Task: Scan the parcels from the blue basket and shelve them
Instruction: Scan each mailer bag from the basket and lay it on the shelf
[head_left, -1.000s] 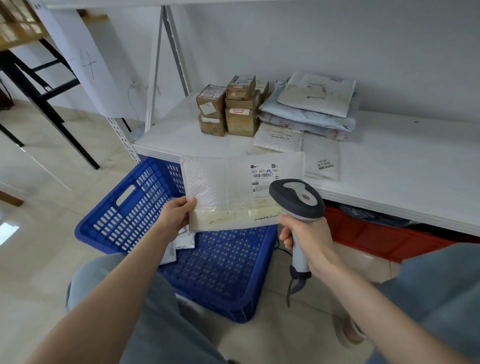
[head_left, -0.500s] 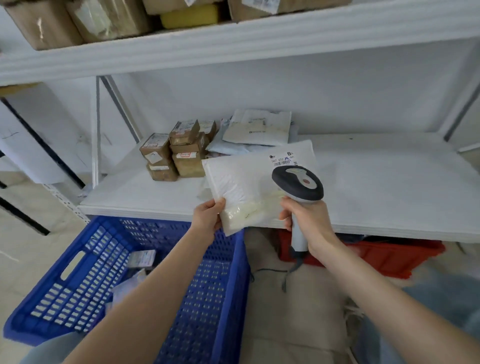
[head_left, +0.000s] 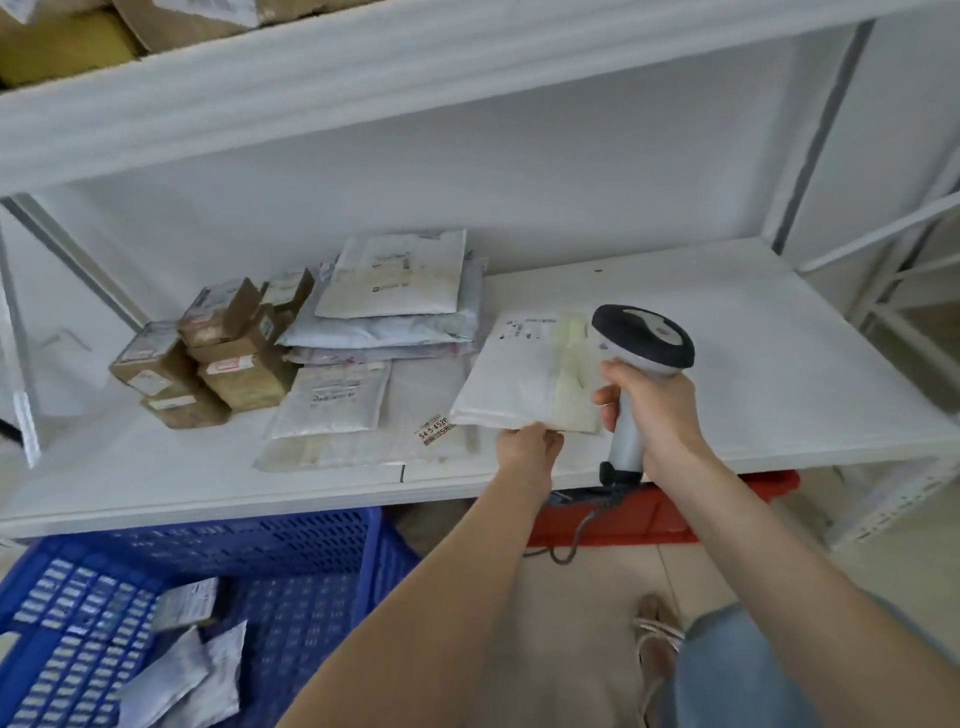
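the left hand (head_left: 527, 447) is pinching the near edge of a white bubble mailer (head_left: 511, 376), its grip closed on the packet with the thumb on top. it is holding the mailer low over the white shelf (head_left: 779, 364), just right of the flat mailers (head_left: 332, 400) lying there. the right hand (head_left: 649, 410) is wrapping its grip round the handle of a barcode scanner (head_left: 644, 338), whose head is sitting just beside the mailer's right edge.

this is looking like the laying-down step. to do it well, i would be lowering the mailer flat with its label facing up, sliding it onto bare shelf rather than across the neighbouring envelope, and letting go only once it is lying well back from the front lip. the scanner is better lifted aside, so its head and cable are not dragging on the packet.

whether the mailer's far end is touching the shelf, i cannot tell. the left fingers beneath it are hidden, and its label print is blurring beyond reading. the blue basket (head_left: 322, 540) is running off the frame's left and bottom edges, so the count of parcels (head_left: 182, 670) in it is unclear.
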